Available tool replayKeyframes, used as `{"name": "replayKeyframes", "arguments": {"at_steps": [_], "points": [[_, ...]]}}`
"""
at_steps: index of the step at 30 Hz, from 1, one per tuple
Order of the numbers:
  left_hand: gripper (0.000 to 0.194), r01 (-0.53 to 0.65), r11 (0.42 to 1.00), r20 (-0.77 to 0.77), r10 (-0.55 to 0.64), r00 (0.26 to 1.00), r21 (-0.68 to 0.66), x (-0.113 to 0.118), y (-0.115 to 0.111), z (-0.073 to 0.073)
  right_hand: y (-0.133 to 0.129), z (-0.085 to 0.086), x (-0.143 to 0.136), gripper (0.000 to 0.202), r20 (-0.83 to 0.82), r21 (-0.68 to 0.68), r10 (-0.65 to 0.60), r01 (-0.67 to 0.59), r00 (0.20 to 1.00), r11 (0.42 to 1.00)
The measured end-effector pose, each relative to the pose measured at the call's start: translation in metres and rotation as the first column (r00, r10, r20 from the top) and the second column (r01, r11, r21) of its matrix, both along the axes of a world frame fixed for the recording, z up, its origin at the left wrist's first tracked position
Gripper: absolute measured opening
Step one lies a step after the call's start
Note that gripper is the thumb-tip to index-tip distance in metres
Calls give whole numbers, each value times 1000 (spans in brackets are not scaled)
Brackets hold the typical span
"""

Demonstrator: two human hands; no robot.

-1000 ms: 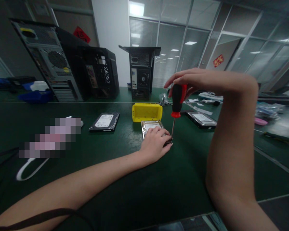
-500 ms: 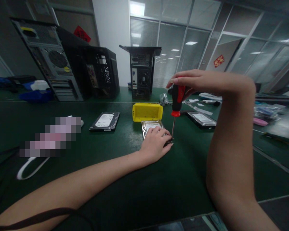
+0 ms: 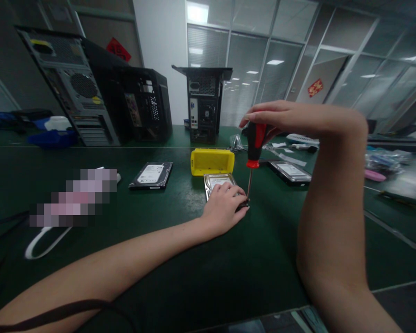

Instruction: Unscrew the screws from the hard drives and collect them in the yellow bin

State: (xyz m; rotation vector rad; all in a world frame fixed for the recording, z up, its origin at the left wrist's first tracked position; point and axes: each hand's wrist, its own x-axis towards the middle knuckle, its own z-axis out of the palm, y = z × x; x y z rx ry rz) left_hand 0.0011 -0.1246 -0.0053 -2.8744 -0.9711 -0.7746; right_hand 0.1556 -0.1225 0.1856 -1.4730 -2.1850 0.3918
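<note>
My left hand point(image 3: 222, 209) lies over a silver hard drive point(image 3: 217, 178) on the green table and grips its near right part, hiding much of it. Thumb and fingertips close around the dark near corner. My right hand point(image 3: 275, 116), palm down with the wrist bent high, holds a red and black screwdriver point(image 3: 255, 143) by the top of its handle. The shaft points almost straight down, its tip at the corner of the drive beside my left fingertips. Whatever the tip touches is too small to make out.
Behind the drive stands a yellow bin point(image 3: 213, 172). Other hard drives lie left point(image 3: 150, 175) and right point(image 3: 291, 172). Computer cases point(image 3: 204, 104) line the back. A blurred-out item with a white strap point(image 3: 43, 252) lies left. A dark cable point(image 3: 86, 304) crosses near my left forearm.
</note>
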Motion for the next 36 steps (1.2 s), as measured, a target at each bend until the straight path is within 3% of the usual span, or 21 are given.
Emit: {"name": "replayKeyframes", "arguments": {"at_steps": [14,21,29,36], "points": [[24,-6,1000,-5,6,1000,1,0,0,0,0,-1,-1,31,-30,-10,-22,22,999,1000],[24,-7,1000,-16,7,1000,7,-1,-1,0,-4,2,0,35,58,2,31,-31,998,1000],[24,-2,1000,-21,2,1000,4,-1,0,0,-4,5,4,39,158,105,23,-40,987,994],[24,0,1000,-20,1,1000,10,0,1,-1,2,2,8,42,150,91,-43,29,988,995]]}}
